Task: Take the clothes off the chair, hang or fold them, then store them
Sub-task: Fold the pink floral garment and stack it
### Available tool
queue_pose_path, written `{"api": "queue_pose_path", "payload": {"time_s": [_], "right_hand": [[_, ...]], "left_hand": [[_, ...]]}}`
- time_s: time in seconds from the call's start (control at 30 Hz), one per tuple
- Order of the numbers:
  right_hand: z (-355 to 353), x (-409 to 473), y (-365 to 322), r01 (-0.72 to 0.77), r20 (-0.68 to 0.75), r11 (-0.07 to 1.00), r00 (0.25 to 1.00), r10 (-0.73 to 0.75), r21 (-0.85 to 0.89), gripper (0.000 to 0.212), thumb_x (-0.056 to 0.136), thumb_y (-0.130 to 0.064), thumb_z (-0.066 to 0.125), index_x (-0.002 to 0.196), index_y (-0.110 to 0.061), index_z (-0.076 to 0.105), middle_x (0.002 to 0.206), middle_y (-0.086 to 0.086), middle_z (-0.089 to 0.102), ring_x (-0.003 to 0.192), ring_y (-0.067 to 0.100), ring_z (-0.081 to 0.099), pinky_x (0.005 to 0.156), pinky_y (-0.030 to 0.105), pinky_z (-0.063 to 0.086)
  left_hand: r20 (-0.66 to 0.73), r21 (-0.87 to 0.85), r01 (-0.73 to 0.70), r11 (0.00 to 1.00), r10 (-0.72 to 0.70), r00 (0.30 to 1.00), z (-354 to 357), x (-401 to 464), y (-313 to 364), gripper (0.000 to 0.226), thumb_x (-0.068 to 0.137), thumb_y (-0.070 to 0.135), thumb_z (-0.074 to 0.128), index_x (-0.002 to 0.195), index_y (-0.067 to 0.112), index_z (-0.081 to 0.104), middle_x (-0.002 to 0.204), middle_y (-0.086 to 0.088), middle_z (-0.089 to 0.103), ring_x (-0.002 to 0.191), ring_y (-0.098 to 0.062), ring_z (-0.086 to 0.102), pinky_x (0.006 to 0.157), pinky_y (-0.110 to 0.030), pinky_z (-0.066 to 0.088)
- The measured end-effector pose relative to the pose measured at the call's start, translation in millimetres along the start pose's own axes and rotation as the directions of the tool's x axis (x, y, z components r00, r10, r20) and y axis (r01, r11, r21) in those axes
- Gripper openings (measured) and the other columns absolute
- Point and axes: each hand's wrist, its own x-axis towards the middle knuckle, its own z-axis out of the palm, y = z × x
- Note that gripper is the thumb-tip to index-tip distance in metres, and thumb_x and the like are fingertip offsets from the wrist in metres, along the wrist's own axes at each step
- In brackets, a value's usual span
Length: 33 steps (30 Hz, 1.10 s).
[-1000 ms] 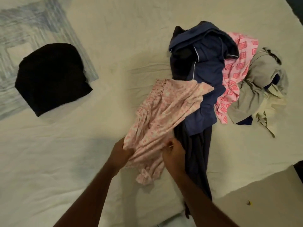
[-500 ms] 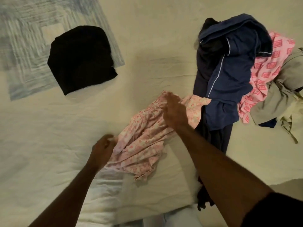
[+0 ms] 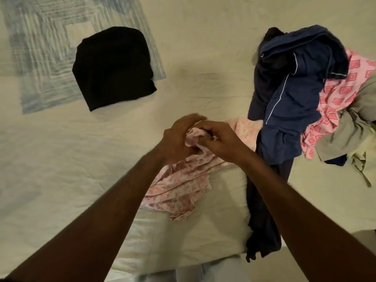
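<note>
A light pink floral garment (image 3: pixel 183 188) lies crumpled on the cream bed sheet (image 3: pixel 61 169) in front of me. My left hand (image 3: pixel 177 139) and my right hand (image 3: pixel 219 141) meet over its far end, and both pinch a bunched bit of the pink cloth between them. A folded black garment (image 3: pixel 114 68) lies at the far left. To the right is a pile: a navy garment with white piping (image 3: pixel 293 94), a pink diamond-patterned cloth (image 3: pixel 341 94) and a beige garment (image 3: pixel 350 131).
A blue-and-white patterned cloth (image 3: pixel 40 47) lies under the black garment at the far left. A dark garment (image 3: pixel 262 220) hangs over the bed's near edge. The floor shows at the lower right corner.
My left hand has moved up from the garment's near left side to meet my right hand at its far end. Both now bunch the cloth there. The view has shifted left.
</note>
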Motion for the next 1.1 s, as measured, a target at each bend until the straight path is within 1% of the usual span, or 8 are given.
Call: {"api": "queue_pose_path", "payload": {"time_s": [0.13, 0.23, 0.37, 0.53, 0.7, 0.9, 1.0, 1.1], "right_hand": [[-15, -18, -5, -0.095, -0.044, 0.973, 0.993, 0.106, 0.21, 0.045, 0.079, -0.026, 0.086, 0.111, -0.027, 0.053, 0.099, 0.0, 0.067, 0.088, 0.014, 0.065, 0.07, 0.035, 0.053], [-40, -28, -1, -0.258, 0.111, 0.966, 0.961, 0.254, 0.026, 0.046, 0.074, -0.026, 0.091, 0.11, -0.027, 0.062, 0.099, -0.011, 0.067, 0.089, 0.005, 0.063, 0.075, 0.026, 0.051], [-93, -40, 8, -0.429, 0.161, 0.879, 0.871, 0.464, -0.208, 0.035, 0.073, -0.033, 0.09, 0.09, -0.005, 0.076, 0.084, 0.001, 0.07, 0.077, 0.013, 0.064, 0.069, 0.028, 0.047], [-163, -19, -17, -0.274, -0.284, 0.94, 0.935, 0.211, -0.202, 0.043, 0.079, -0.022, 0.086, 0.076, 0.011, 0.059, 0.065, 0.004, 0.049, 0.063, 0.015, 0.045, 0.06, 0.032, 0.034], [-217, -11, -107, 0.028, -0.498, 0.988, 0.861, -0.099, -0.15, 0.021, 0.073, -0.028, 0.086, 0.069, -0.028, 0.066, 0.062, -0.02, 0.057, 0.058, -0.003, 0.047, 0.054, 0.017, 0.037], [-224, -32, -181, 0.193, -0.397, 0.969, 0.886, -0.24, -0.157, 0.038, 0.07, -0.04, 0.087, 0.077, -0.008, 0.067, 0.071, -0.006, 0.068, 0.063, 0.009, 0.055, 0.056, 0.026, 0.042], [-194, -44, -159, 0.105, -0.198, 0.982, 0.971, -0.136, -0.157, 0.047, 0.07, -0.04, 0.086, 0.077, 0.002, 0.066, 0.068, 0.023, 0.06, 0.059, 0.017, 0.052, 0.053, 0.029, 0.038], [-126, -61, -103, -0.036, 0.056, 0.951, 0.997, 0.056, -0.308, 0.029, 0.076, -0.032, 0.079, 0.066, -0.012, 0.06, 0.059, 0.002, 0.047, 0.057, 0.002, 0.043, 0.054, 0.029, 0.031]], "left_hand": [[0.129, -0.157, 0.086, 0.984, -0.066, 0.989, -21, 17, 37, 0.026, 0.085, 0.02, 0.078, 0.108, 0.011, 0.072, 0.099, -0.005, 0.074, 0.094, -0.019, 0.071, 0.085, -0.049, 0.057], [-0.034, -0.289, 0.076, 0.954, -0.089, 0.995, -42, 22, 57, 0.017, 0.091, 0.012, 0.07, 0.094, -0.005, 0.071, 0.091, -0.022, 0.07, 0.086, -0.02, 0.066, 0.083, -0.049, 0.055], [-0.246, -0.399, 0.022, 0.917, -0.13, 0.961, -92, 35, 83, 0.007, 0.095, 0.01, 0.066, 0.091, 0.012, 0.071, 0.092, -0.006, 0.068, 0.089, -0.014, 0.066, 0.085, -0.033, 0.056], [-0.376, -0.179, -0.067, 0.982, -0.006, 0.927, -142, 61, 108, 0.013, 0.099, 0.012, 0.064, 0.089, 0.02, 0.068, 0.082, -0.002, 0.066, 0.079, -0.007, 0.063, 0.074, -0.028, 0.053], [-0.575, -0.304, -0.317, 0.899, 0.092, 0.813, -179, 81, 153, 0.007, 0.095, 0.01, 0.066, 0.092, 0.017, 0.068, 0.089, -0.005, 0.065, 0.087, -0.018, 0.061, 0.083, -0.037, 0.052], [-0.678, -0.253, -0.382, 0.889, 0.118, 0.726, -219, 55, 169, 0.019, 0.095, 0.013, 0.066, 0.088, 0.03, 0.071, 0.085, 0.007, 0.067, 0.084, -0.013, 0.062, 0.077, -0.032, 0.053], [-0.635, -0.183, -0.211, 0.96, 0.049, 0.771, -212, 8, 134, 0.027, 0.097, 0.011, 0.065, 0.087, 0.035, 0.072, 0.082, 0.018, 0.071, 0.082, -0.002, 0.065, 0.076, -0.022, 0.054], [-0.488, -0.083, -0.003, 0.997, -0.038, 0.872, -187, -60, 71, 0.026, 0.098, 0.007, 0.064, 0.099, 0.031, 0.075, 0.087, 0.022, 0.073, 0.082, 0.003, 0.066, 0.074, -0.014, 0.053]]}}
